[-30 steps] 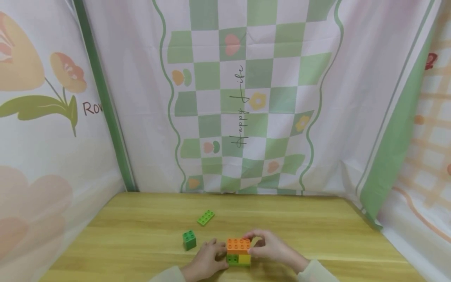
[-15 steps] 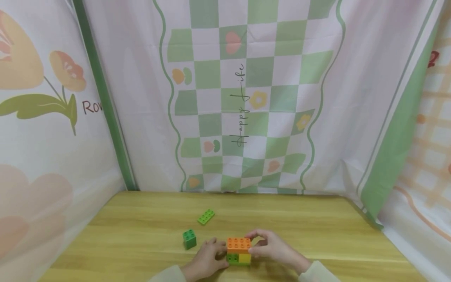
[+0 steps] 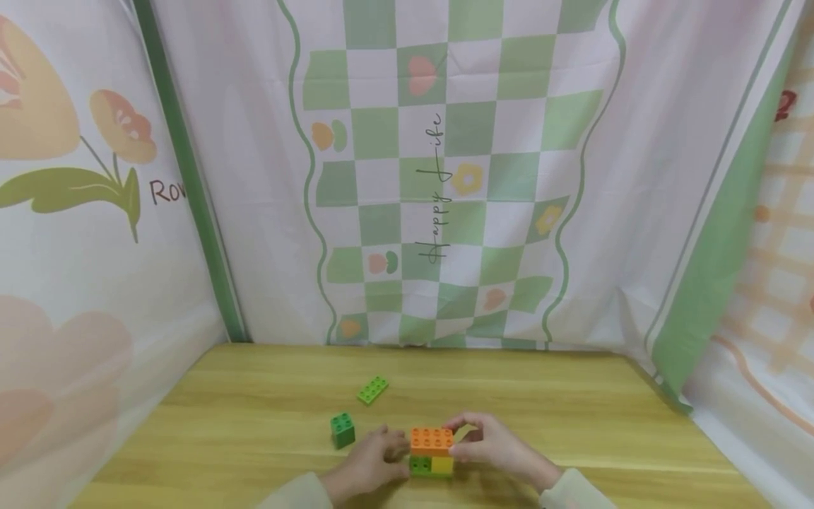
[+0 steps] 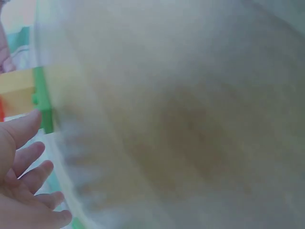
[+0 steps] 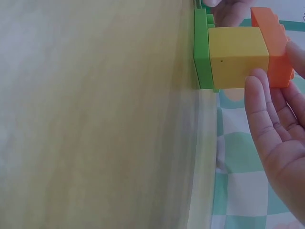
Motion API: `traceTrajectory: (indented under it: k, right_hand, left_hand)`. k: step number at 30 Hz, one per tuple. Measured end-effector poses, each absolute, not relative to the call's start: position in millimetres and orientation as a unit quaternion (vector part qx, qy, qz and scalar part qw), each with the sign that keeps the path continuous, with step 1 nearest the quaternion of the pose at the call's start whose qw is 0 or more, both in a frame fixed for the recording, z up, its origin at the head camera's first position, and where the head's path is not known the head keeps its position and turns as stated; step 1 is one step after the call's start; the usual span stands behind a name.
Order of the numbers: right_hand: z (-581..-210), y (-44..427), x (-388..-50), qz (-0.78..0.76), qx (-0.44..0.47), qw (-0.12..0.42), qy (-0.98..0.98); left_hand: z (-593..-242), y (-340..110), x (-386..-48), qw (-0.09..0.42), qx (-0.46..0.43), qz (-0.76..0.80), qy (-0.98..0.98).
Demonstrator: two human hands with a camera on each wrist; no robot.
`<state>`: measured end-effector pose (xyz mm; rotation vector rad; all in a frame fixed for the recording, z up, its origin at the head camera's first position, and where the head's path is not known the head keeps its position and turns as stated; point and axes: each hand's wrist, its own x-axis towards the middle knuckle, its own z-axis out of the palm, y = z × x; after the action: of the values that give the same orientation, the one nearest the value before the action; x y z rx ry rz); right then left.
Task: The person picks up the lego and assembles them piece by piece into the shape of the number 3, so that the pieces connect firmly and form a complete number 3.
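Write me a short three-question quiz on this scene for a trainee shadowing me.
1. Multiple choice: what colour is the top brick of the stack? A) yellow; B) orange; C) blue.
2. True or false: the flat light green plate lies nearer the checkered cloth than the loose dark green brick does.
3. Fill in: of the two hands, the ___ one grips the top brick.

Key: 1. B, orange. 2. True. 3. Right hand.
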<state>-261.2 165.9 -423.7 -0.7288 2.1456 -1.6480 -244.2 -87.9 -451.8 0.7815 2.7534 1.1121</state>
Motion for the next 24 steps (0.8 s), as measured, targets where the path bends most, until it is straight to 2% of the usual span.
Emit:
traceTrajectory:
  k: [6, 15, 24]
  right_hand:
    - [-423, 166, -263, -0.574, -0.252, 0.171, 0.760]
    - [-422, 167, -263, -0.570, -0.259, 0.171, 0.760]
    - [-422, 166, -262, -0.565, -0.256, 0.164, 0.767]
  left_hand:
    - [-439, -95, -242, 0.028, 0.235, 0.405, 0.883]
    - [-418, -109, -244, -0.030, 0.224, 0.438, 0.870]
    - [-415, -129, -250, -0.082, 0.212, 0.437, 0.870]
